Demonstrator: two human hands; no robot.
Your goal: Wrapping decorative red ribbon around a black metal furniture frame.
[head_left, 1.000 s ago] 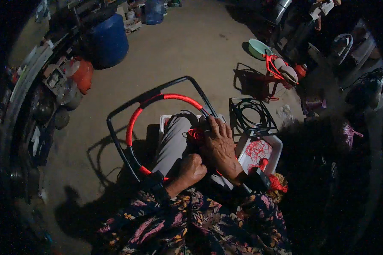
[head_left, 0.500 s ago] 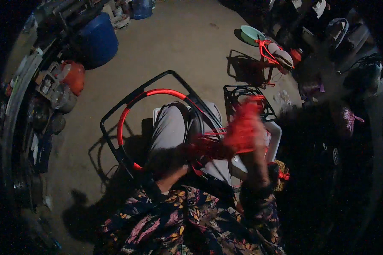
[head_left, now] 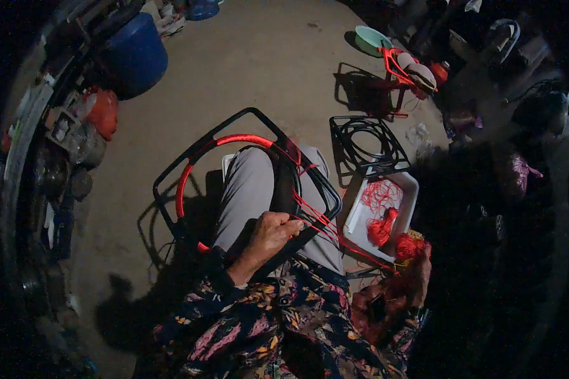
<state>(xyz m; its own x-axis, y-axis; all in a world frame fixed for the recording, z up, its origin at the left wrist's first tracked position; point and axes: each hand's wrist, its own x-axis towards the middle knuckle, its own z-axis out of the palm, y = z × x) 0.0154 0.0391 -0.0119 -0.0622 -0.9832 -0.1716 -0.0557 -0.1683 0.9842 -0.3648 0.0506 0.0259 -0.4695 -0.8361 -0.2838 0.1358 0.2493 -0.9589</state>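
Observation:
Across my knees rests a black frame with a squarish outer edge and a round inner ring. Red cord is wound tightly around parts of the ring. My left hand is closed in a pinch on red cord at the frame's near side. Several loose strands stretch from the frame toward my right hand, low on the right. That hand is closed at a red cord bundle, its fingers partly in shadow. Beside my right knee, a white tray holds loose and bundled red cord.
Another black frame with rings lies beyond the tray. Farther right stand a pale green basin and a red-framed object with round pale things on it. A blue barrel and an orange-red bundle line the left side.
My right hand has moved down and right, leaving the red bundle it held in the tray area. The left hand has come up to the frame. Strands now stretch between both hands.

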